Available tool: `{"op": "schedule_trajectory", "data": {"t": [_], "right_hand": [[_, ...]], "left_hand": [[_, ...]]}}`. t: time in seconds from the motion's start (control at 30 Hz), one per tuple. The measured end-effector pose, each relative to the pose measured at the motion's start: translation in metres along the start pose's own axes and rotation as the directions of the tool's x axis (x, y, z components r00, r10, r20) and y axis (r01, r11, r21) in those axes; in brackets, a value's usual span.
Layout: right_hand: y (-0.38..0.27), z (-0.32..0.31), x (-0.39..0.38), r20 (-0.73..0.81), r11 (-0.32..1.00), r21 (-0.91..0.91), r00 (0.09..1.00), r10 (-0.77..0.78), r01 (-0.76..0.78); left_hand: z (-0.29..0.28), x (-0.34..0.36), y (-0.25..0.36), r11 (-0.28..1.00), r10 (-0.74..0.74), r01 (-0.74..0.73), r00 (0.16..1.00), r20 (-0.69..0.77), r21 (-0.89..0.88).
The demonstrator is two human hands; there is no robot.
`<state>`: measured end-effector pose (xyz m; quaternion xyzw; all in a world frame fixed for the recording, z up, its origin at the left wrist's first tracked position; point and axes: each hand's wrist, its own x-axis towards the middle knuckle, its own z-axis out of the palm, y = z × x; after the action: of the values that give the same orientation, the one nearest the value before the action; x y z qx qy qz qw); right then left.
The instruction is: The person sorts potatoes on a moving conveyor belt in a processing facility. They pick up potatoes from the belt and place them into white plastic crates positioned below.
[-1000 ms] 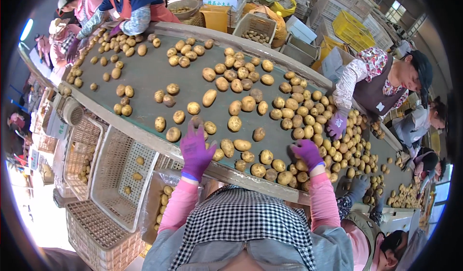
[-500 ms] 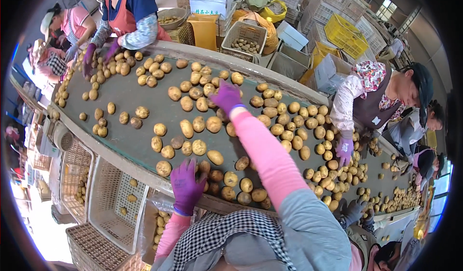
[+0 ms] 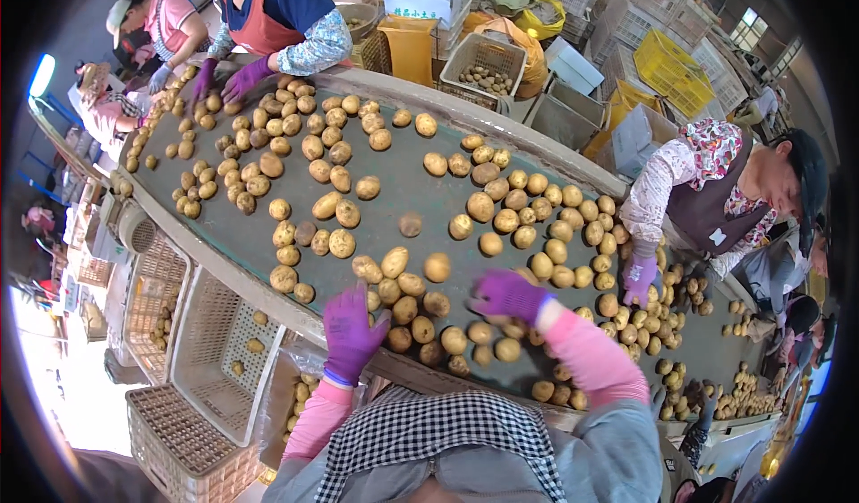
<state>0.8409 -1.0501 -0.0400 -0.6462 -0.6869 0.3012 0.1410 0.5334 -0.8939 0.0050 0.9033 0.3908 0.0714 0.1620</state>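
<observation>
My left hand, in a purple glove, is at the near edge of the dark conveyor belt, thumb apart and fingertips against a loose group of potatoes. My right hand, also gloved in purple, is low over the belt among more potatoes, its fingers bent and smeared by motion, so what is in them is unclear. Many round and oval yellow-brown potatoes lie scattered along the belt, denser toward the right.
Co-workers in gloves stand along the belt, one's hand among potatoes. Plastic baskets sit below the near rail at left. Crates, sacks and boxes are piled beyond the far rail.
My right hand reached far across the belt half a second ago and has pulled back toward the near side. My left hand has stayed near the edge. The potatoes have shifted.
</observation>
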Motion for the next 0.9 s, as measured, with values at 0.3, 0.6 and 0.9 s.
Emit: {"op": "schedule_trajectory", "data": {"t": [0.3, 0.6, 0.9], "right_hand": [[0.011, -0.149, 0.027, -0.028, 0.954, 0.046, 0.954, 0.298, -0.296], [0.070, -0.088, 0.242, -0.537, 0.918, -0.108, 0.799, 0.270, -0.383], [0.009, -0.033, 0.147, -0.298, 0.999, 0.033, 0.955, 0.005, 0.005]], "left_hand": [[-0.010, 0.007, 0.011, 0.988, 0.130, -0.136, 0.988, -0.082, -0.070], [-0.022, 0.014, 0.022, 0.994, 0.086, -0.093, 0.990, -0.114, -0.055], [-0.014, 0.017, 0.017, 0.996, 0.085, -0.086, 0.993, -0.082, -0.002]]}}
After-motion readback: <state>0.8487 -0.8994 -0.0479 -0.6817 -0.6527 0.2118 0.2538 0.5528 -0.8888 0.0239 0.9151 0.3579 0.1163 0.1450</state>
